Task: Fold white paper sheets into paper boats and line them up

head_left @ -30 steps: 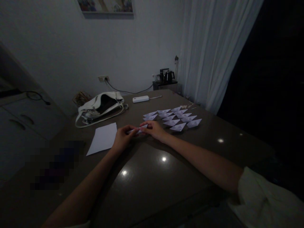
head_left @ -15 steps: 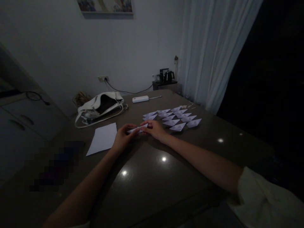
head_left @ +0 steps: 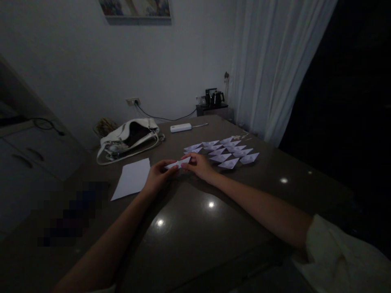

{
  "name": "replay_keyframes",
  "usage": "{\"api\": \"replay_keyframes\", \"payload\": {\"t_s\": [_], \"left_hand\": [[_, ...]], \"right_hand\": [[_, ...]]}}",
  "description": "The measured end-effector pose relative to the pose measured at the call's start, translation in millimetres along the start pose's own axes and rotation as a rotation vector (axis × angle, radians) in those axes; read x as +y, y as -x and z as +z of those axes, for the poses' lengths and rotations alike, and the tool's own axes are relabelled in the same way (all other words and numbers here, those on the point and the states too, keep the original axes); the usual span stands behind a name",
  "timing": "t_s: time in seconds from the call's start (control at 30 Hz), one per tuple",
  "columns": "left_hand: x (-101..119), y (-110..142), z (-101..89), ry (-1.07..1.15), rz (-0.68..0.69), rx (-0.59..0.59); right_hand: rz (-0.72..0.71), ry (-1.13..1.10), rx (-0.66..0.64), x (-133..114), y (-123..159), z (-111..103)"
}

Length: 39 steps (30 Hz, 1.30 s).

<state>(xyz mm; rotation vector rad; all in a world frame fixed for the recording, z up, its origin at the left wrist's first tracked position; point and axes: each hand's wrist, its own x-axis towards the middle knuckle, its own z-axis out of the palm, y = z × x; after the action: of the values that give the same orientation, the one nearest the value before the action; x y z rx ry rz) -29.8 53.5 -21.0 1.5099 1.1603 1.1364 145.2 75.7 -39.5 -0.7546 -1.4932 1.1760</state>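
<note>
Between my two hands is a small white folded paper boat (head_left: 179, 163), held just above the dark table (head_left: 189, 232). My left hand (head_left: 159, 174) pinches its left end with thumb and fingers. At the other end, my right hand (head_left: 198, 166) grips it the same way, thumb on the near side. The fingertips behind the paper are partly hidden. Several finished white paper boats (head_left: 229, 163) stand in rows just beyond and right of my right hand. White paper sheets (head_left: 132, 177) lie flat to the left of my left hand.
A white handbag (head_left: 122, 134) gapes at the back left. A white power strip or similar device (head_left: 181, 127) with a short cable lies near the far edge. Small pale bits (head_left: 240, 137) are scattered behind the boats. A black kettle (head_left: 217, 98) stands on a low stand beyond the table.
The paper between my hands shows slightly more of its near face, and my thumbs have shifted a little. Everything else stays where it was.
</note>
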Motion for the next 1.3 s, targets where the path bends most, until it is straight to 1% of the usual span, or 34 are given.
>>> {"api": "replay_keyframes", "payload": {"t_s": [0.2, 0.43, 0.53, 0.63, 0.73, 0.87, 0.97, 1.07, 1.3], "left_hand": [[1, 0, 0.9, 0.039, -0.013, 0.025], [0, -3, -0.5, 0.141, 0.001, -0.019], [0, -2, -0.7, 0.128, -0.020, -0.028], [0, -2, 0.3, 0.010, 0.016, -0.009], [0, -1, 0.7, -0.187, 0.123, 0.018], [2, 0, -0.8, -0.361, 0.231, -0.023], [5, 2, -1.1, -0.426, 0.268, -0.044], [8, 3, 0.2, -0.404, 0.254, -0.043], [9, 3, 2.4, -0.207, 0.148, -0.039]], "right_hand": [[-0.014, 0.032, 0.005, -2, 1, 0], [-0.039, 0.066, 0.050, -1, -2, 0], [-0.056, 0.096, 0.052, -2, -2, -1], [-0.065, 0.144, 0.018, -2, -1, -2], [-0.076, 0.159, -0.029, 0, 0, -1], [-0.083, 0.149, -0.057, 3, 1, 0], [-0.066, 0.137, -0.062, 2, 1, -1], [-0.033, 0.119, -0.061, 0, 1, -1], [0.031, 0.010, -0.012, -4, 0, 0]]}}
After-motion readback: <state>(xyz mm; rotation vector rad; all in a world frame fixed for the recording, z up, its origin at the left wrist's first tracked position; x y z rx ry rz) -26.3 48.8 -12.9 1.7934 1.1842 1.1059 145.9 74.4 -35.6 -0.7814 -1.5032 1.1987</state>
